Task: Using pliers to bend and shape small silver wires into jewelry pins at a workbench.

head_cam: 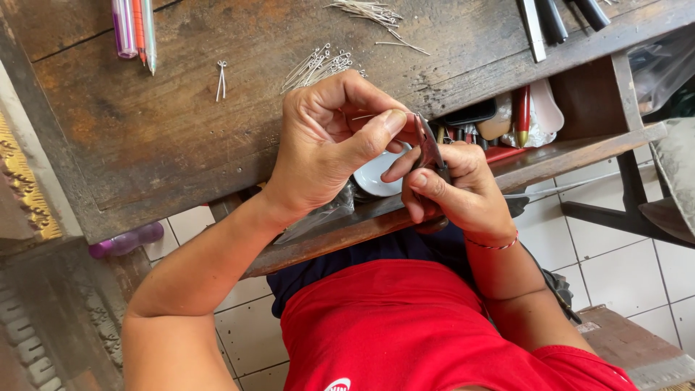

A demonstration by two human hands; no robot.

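A small pair of pliers (428,145) with reddish handles is held over the near edge of a worn wooden counter (181,123), above an open shelf (550,156) set just beneath it. The right hand (463,190) is closed around the handles, its grip firm on the tool, a red thread bracelet (494,245) seen at the wrist. The left hand (329,141) is curled beside it, thumb and forefinger pinched together at the tip of the pliers; what is pinched there is too fine to be made out, though a thin wire can be glimpsed by the fingers. A loose heap of silver eye pins (318,66) is spread on the counter just beyond the left hand, a second heap (373,13) lies near the far edge, and two single pins (221,78) are placed apart toward the far left. Coloured pens (134,29) are seen at the far left corner and dark-handled tools (561,18) at the far right. A white dish (380,174) is partly hidden under the hands on the shelf.
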